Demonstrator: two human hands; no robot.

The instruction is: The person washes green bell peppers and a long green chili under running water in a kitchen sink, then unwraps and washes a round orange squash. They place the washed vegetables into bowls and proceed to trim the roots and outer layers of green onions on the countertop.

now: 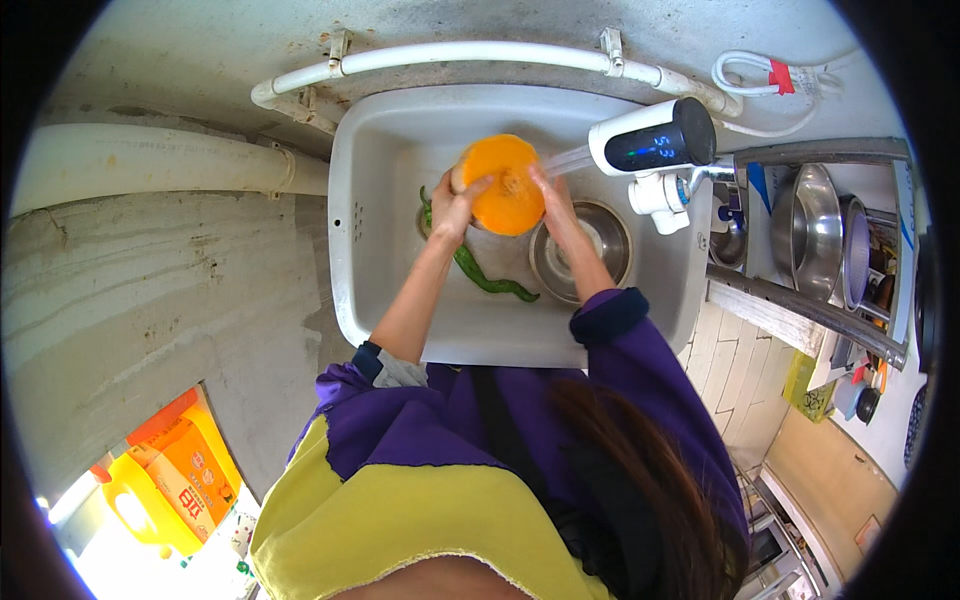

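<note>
Pumpkin [505, 190], orange and rounded, is held up over the grey basin [390, 290] between 2 hands, a little toward 11 o'clock of the basin's middle. The left hand [456, 208] grasps it at 8 to 9 o'clock, thumb reaching onto the orange face; the right hand [555, 200] grips the rim at 3 o'clock, its fingertips beside the water [570, 160] that runs in from the white tap [635, 145], between 2 and 3 o'clock. To rinse it well, I would let the left hand carry most of the weight, since the right sits almost in the stream and may cover the very patch that needs wetting. Turning the pumpkin slowly clockwise, with 1 hand shifting at a time, should bring each part of the edge past the water; wet skin could slip, so a hand spread underneath seems wiser than a fingertip pinch. Keeping it low would limit splashing. Below, the steel bowl [612, 235] stands at 4 to 5 o'clock of the pumpkin, partly hidden by the right forearm, and a long green pepper [470, 265] lies at 6 to 7 o'clock, where a drop could bruise it.
</note>
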